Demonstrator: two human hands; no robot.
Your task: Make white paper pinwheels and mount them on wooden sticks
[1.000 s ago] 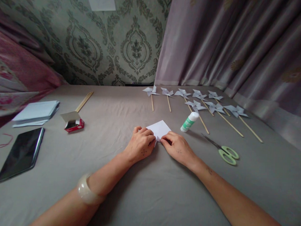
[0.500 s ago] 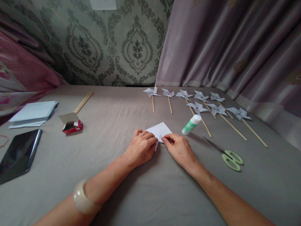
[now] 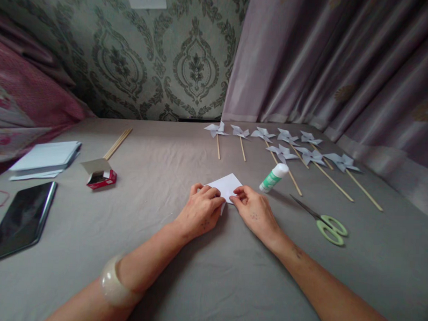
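Judging white paper (image 3: 226, 184) light, easily creased; left hand (image 3: 202, 208) holding it, right hand (image 3: 255, 211) narrow against it, pinch unclear; grasp edges beside each hand.

1. Head view; worn on the person's head, looking forward and steeply down over both forearms, which enter from the bottom edge;
2. Faces across the grey-covered table (image 3: 195, 281) to patterned wallpaper (image 3: 196, 66); lavender curtain (image 3: 291, 55) closes the right side, pink cloth (image 3: 30, 74) the left;
3. Wide field; left hand (image 3: 202, 206) and right hand (image 3: 255, 211) near mid-frame, small, at reach; wall well beyond
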